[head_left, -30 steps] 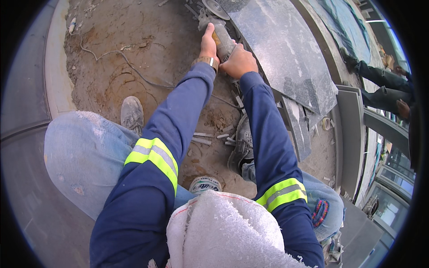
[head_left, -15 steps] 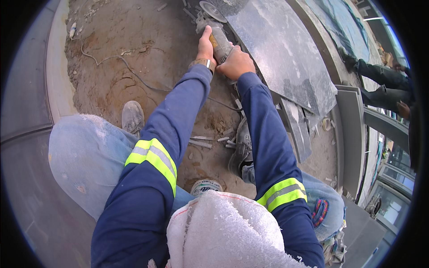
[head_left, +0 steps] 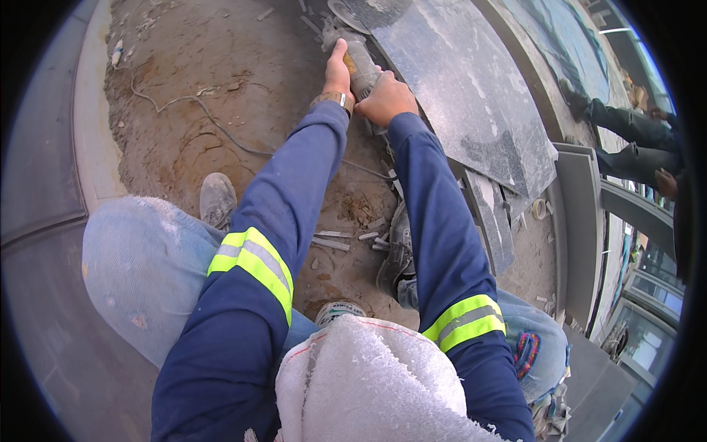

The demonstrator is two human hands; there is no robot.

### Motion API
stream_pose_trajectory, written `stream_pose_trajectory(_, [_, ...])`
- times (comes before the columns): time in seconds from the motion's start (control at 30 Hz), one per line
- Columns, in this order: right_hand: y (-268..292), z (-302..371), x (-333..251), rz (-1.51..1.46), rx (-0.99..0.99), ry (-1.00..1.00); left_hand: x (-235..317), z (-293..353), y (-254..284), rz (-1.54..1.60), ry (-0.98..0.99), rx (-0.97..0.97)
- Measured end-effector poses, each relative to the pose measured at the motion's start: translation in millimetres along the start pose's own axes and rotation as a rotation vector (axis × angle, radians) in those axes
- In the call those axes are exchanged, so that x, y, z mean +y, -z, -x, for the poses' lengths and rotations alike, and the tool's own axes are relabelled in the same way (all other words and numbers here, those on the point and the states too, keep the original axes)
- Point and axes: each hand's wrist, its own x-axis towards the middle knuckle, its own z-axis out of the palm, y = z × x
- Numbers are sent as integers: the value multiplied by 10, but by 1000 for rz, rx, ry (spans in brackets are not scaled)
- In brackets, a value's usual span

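Note:
An angle grinder (head_left: 361, 68), dusty grey with a yellowish patch, is held between both hands at the top middle. My left hand (head_left: 338, 75) closes on its left side, thumb pointing up along the body. Round its rear part wraps my right hand (head_left: 388, 100). The grinder's round disc (head_left: 346, 15) lies at the left edge of a grey speckled stone slab (head_left: 471, 81); whether it cuts into the edge I cannot tell. A thin cord (head_left: 213, 120) runs over the ground beneath my left forearm.
Narrow stone offcuts (head_left: 333, 242) lie between my shoes. A bucket (head_left: 339, 309) stands close to me. Right of the slab are a smaller stone strip (head_left: 490, 221), a tape roll (head_left: 539, 208) and a long grey ledge (head_left: 578, 221). Another person's legs (head_left: 630, 121) show at the far right.
The grinder and both hands have shifted very slightly up and left in view. My grip looks the same.

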Motion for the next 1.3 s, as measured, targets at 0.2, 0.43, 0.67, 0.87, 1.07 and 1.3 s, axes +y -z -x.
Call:
stream_pose_trajectory(0.2, [-20,77,46,4,25,22,-37,28,46,-8,3,-1])
stream_pose_trajectory(0.43, [-16,265,133,-4,38,38,-120,247,40,35,9,-37])
stream_pose_trajectory(0.67, [9,388,161,-28,14,31,-142,381,45,-1,39,-31])
stream_pose_trajectory(0.87, [23,434,180,-10,3,28,-172,440,33,0,37,-34])
stream_pose_trajectory(1.07, [18,467,190,-10,22,34,-193,437,60,16,49,-43])
stream_pose_trajectory(1.3, [25,492,200,-26,4,21,-195,487,28,30,54,-2])
